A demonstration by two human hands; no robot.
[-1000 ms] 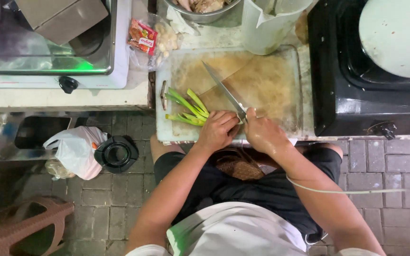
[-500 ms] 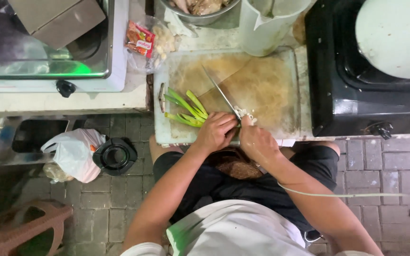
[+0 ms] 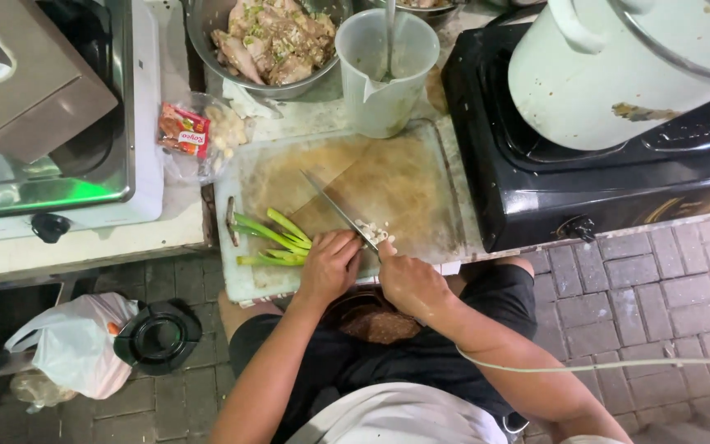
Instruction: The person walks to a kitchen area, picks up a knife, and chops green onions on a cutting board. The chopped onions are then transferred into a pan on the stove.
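My left hand (image 3: 330,265) presses down on a bunch of green onion stalks (image 3: 271,240) lying on a worn cutting board (image 3: 404,185). My right hand (image 3: 408,281) grips the handle of a knife (image 3: 337,210), its blade angled up and to the left across the board. A small heap of chopped white pieces (image 3: 373,233) sits by the blade between my two hands. The stalks' green ends point left, toward the board's left edge.
A metal bowl of seasoned raw meat (image 3: 273,37) and a white plastic jug (image 3: 386,70) stand behind the board. A black gas stove (image 3: 585,177) with a big white pot (image 3: 634,66) is at right. A snack packet (image 3: 182,130), a steel appliance (image 3: 51,148), a plastic bag (image 3: 71,341).
The camera has come closer and tilted, so the bowl and pot now show more fully. My hands stay on the stalks and knife, and the chopped heap is visible by the blade.
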